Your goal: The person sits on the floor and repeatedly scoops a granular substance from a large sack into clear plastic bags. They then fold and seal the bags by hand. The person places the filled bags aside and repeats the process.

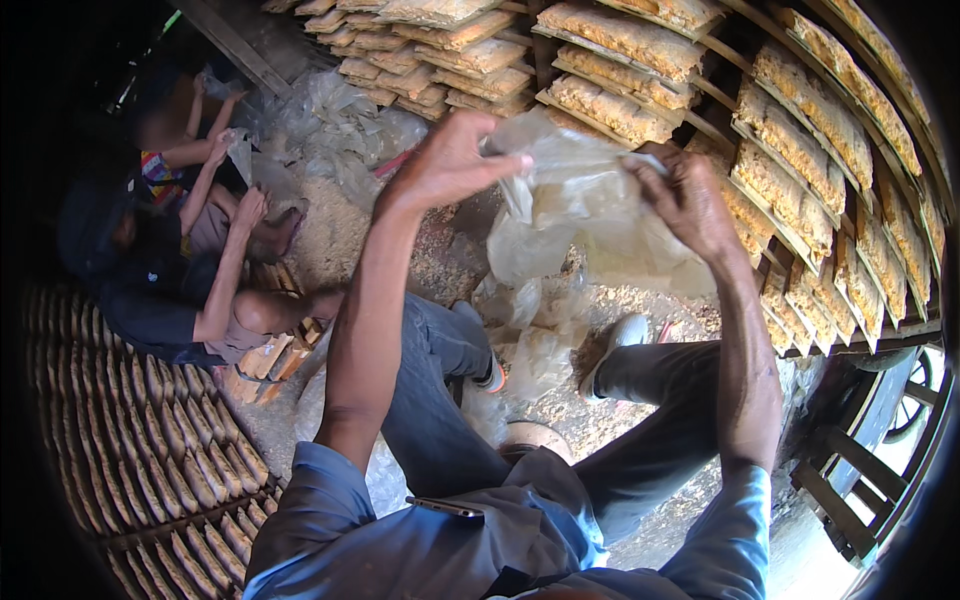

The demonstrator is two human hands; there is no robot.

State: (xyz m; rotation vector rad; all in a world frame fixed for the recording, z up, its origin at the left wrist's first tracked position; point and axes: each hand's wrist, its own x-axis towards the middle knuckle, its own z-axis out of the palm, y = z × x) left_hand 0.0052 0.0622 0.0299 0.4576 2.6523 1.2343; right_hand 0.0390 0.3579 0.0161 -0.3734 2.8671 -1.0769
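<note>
A thin, translucent plastic sheet (600, 232) is stretched between my two raised hands above my legs. My left hand (461, 161) is at the sheet's left end, thumb and fingers apart and blurred; whether it pinches the plastic cannot be told. My right hand (679, 191) has its fingers closed on the sheet's upper right edge. Below the sheet, more crumpled plastic (536, 360) lies on the floor between my shoes. A phone (446, 508) rests on my lap.
Racks of crumbly, pale-orange slabs on thin boards (637, 45) rise ahead and right. Another rack (150, 450) stands at lower left. Two people (172, 277) sit at left handling plastic, near a bundle of wood pieces (274, 360). A plastic heap (330, 120) and crumbs cover the floor.
</note>
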